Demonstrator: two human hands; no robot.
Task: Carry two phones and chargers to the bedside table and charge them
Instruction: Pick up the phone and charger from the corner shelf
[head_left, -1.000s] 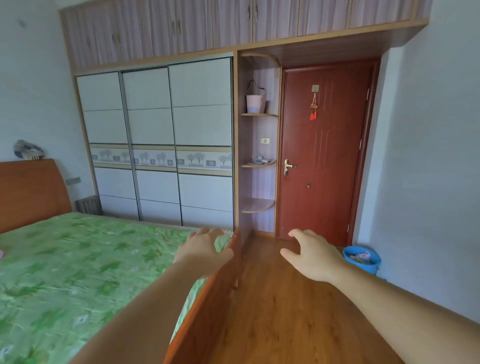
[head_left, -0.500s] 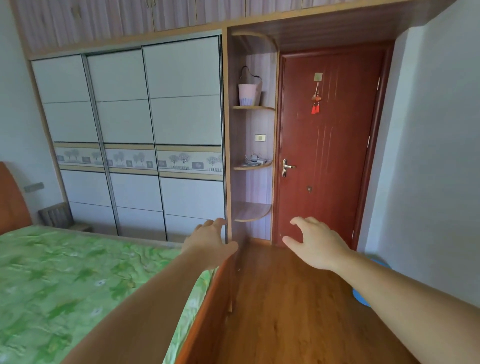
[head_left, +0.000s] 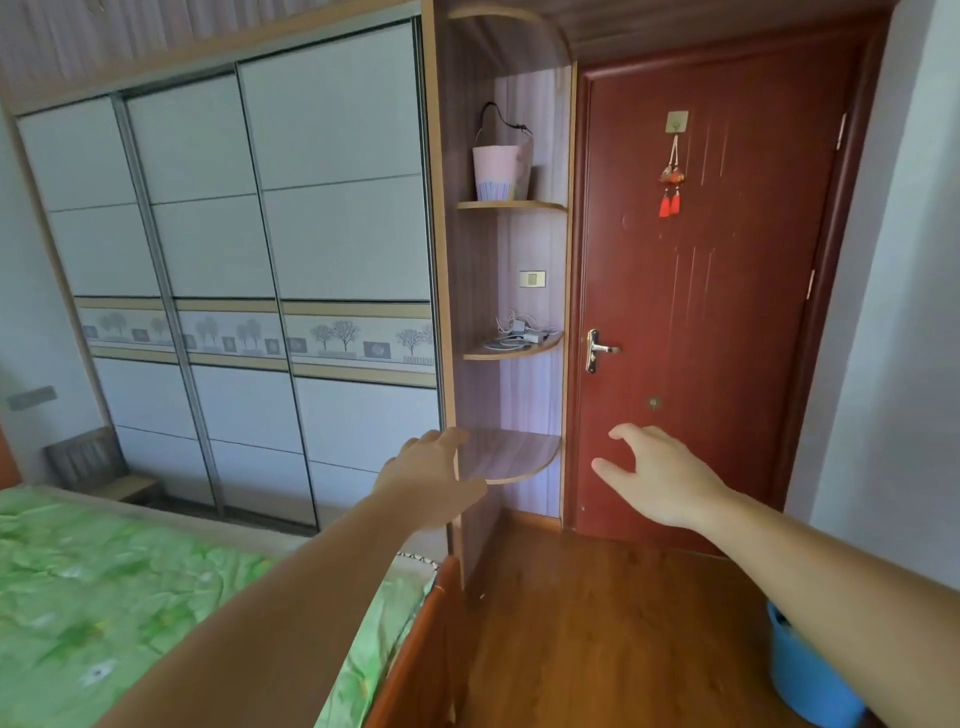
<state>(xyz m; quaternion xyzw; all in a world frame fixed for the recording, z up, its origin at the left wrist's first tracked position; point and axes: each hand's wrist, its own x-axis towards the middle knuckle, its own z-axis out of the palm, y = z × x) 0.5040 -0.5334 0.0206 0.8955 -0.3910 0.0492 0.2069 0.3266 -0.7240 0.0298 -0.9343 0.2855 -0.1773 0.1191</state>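
Note:
A small heap of white chargers and cables (head_left: 519, 332), with what may be phones under it, lies on the middle corner shelf (head_left: 511, 353) beside the wardrobe. My left hand (head_left: 431, 480) is stretched forward, fingers apart, empty, in front of the lowest corner shelf (head_left: 511, 457). My right hand (head_left: 657, 475) is also held out open and empty, in front of the red door (head_left: 701, 291). Both hands are well below the shelf with the chargers.
A bed with a green cover (head_left: 130, 597) and a wooden footboard (head_left: 415, 660) fills the lower left. White sliding wardrobe doors (head_left: 234, 260) stand behind it. A pink bag (head_left: 498, 171) sits on the top shelf. A blue bin (head_left: 805, 675) stands at the right on the wooden floor (head_left: 597, 623).
The view has moved closer to the corner shelves and door, which look larger now. Both open hands stay stretched forward and have come nearer to the shelves.

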